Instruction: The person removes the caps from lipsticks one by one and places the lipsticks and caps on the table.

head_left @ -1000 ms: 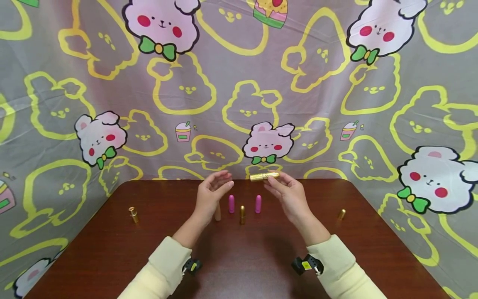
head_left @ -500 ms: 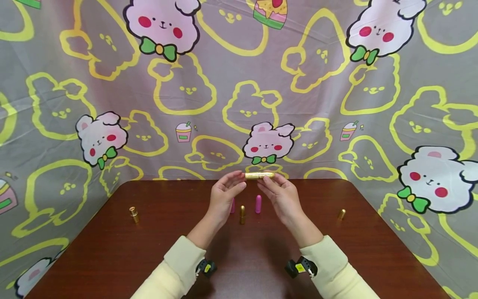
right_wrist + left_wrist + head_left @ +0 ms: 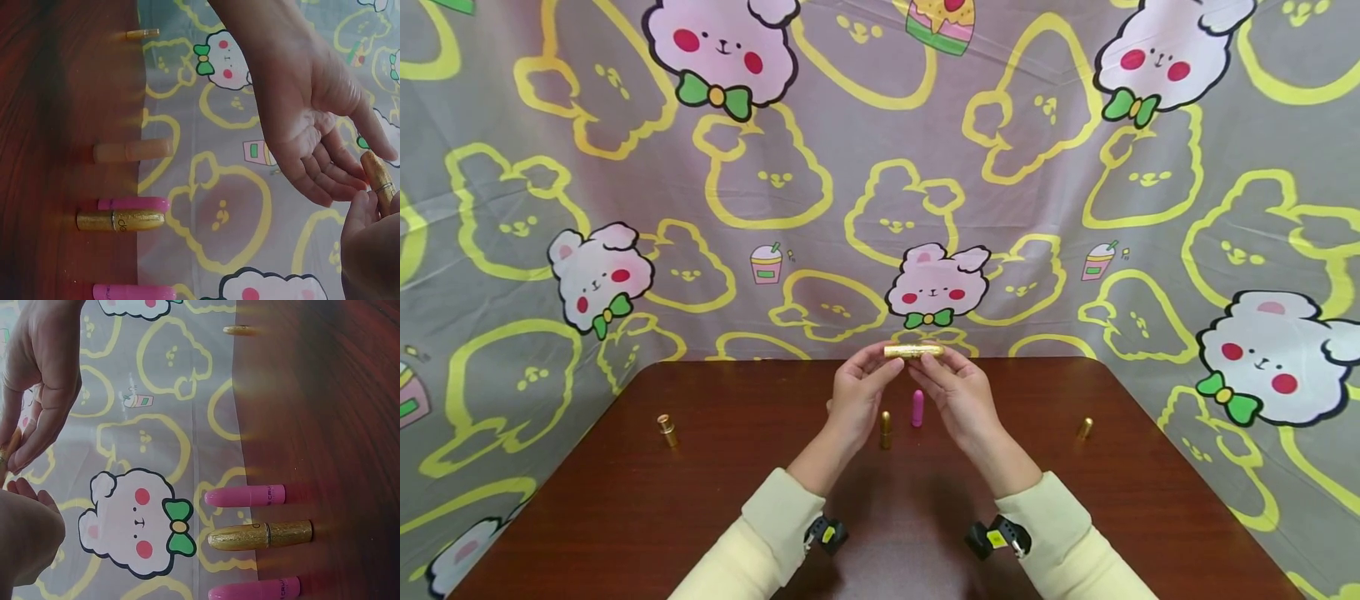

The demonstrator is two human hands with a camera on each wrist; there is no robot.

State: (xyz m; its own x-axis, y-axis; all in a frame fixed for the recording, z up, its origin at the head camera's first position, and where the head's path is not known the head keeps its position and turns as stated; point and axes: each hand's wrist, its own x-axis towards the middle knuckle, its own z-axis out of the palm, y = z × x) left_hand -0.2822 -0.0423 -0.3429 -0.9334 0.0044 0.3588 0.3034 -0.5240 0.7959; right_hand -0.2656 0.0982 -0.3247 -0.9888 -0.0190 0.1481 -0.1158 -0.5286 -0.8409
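A gold lipstick tube (image 3: 913,351) is held level above the back of the table, between both hands. My right hand (image 3: 964,398) pinches its right part, the thumb in front. At the left end, the left hand (image 3: 856,393) has its thumb and fingers around the tube. The right wrist view shows the tube's end (image 3: 375,170) between the left thumb and fingertips. Below the hands, another gold lipstick (image 3: 886,430) stands upright near a pink lipstick (image 3: 917,409). A second pink lipstick (image 3: 255,589) shows in the left wrist view; the left hand hides it in the head view.
A beige tube (image 3: 133,150) stands upright, mostly behind the left hand in the head view. One small gold tube (image 3: 667,431) stands at the table's left, another (image 3: 1086,428) at its right. A patterned cloth (image 3: 1037,208) hangs behind the brown table (image 3: 587,508).
The left hand has moved right to the lipstick tube and taken its left end. The right hand has shifted slightly left with the tube, which now lies more level.
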